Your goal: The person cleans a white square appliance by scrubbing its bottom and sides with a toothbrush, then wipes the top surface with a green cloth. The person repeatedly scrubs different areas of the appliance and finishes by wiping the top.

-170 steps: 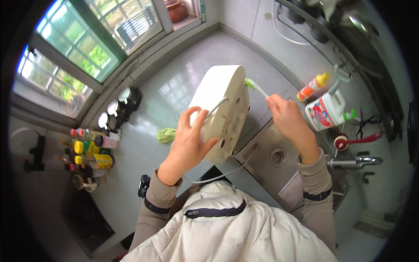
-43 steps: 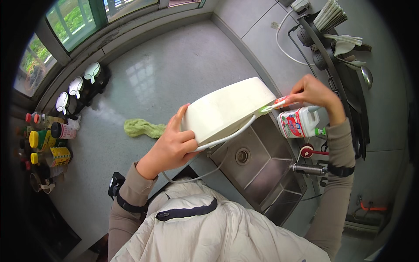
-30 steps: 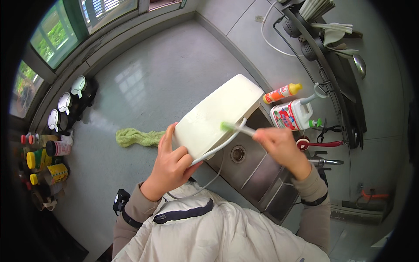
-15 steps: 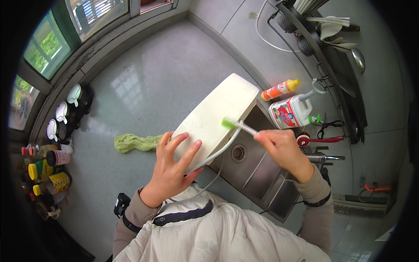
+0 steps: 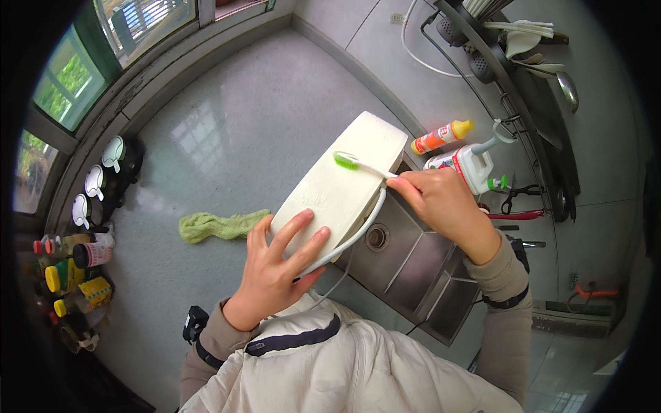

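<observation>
A cream, boxy housing [image 5: 348, 158] with rounded edges lies tilted at the sink's left edge, a pale grey hose or cord [image 5: 365, 227] running along its near side. My left hand [image 5: 275, 275] lies on its lower left end, fingers spread over the top and the thumb near the hose. With my right hand [image 5: 444, 206] I grip a toothbrush [image 5: 368, 168] by its white handle. Its green bristles are on or just above the cream surface; contact cannot be made out. What lies under the housing is hidden.
A green cloth [image 5: 220, 226] lies left of the housing. The steel sink [image 5: 406, 275] is below my right hand. An orange bottle [image 5: 437, 140] and a white jug [image 5: 475, 165] stand by the wall. Condiment bottles [image 5: 65, 275] line the left; a utensil rack [image 5: 530, 103] hangs right.
My right hand has moved the toothbrush up and left across the housing, from near its right edge to higher on its face. My left hand has hardly moved.
</observation>
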Tool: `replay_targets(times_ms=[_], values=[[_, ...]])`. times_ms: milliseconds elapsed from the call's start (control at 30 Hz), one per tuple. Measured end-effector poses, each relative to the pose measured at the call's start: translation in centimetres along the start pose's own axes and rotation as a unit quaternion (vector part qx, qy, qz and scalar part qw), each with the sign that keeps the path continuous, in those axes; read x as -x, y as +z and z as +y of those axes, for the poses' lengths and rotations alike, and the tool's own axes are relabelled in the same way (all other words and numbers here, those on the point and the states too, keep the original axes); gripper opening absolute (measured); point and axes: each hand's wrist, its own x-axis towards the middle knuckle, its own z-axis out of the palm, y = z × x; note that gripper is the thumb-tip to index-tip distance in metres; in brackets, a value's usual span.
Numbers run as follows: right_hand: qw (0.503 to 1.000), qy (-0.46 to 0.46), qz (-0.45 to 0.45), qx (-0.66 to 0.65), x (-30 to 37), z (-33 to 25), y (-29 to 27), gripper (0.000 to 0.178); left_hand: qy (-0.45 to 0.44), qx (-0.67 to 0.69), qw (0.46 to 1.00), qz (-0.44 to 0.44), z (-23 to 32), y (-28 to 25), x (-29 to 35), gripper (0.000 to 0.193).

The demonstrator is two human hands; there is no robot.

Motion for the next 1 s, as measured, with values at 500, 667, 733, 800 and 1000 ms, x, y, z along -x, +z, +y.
replay_targets(times_ms=[500,667,733,800,1000], values=[[0.972,0.219,-0.065,-0.045,-0.2,-1.4,-1.6,0.028,0.004,0.041,0.999,0.003,0.0,0.5,0.2,0.068],[0.996,0.058,-0.03,-0.066,-0.7,-1.8,-1.5,0.024,0.007,0.041,0.999,-0.001,0.0,0.5,0.2,0.068],[0.987,0.147,-0.055,-0.019,-0.4,-1.6,-1.8,0.023,-0.002,0.047,0.999,0.003,-0.1,0.5,0.3,0.069],[0.967,0.231,-0.107,0.004,-0.1,-1.4,-2.1,0.023,0.001,0.046,0.999,0.005,-0.1,0.6,0.3,0.069],[0.997,0.071,-0.013,0.013,-0.8,-1.3,-1.3,0.028,0.0,0.05,0.999,0.011,0.1,0.9,0.2,0.069]])
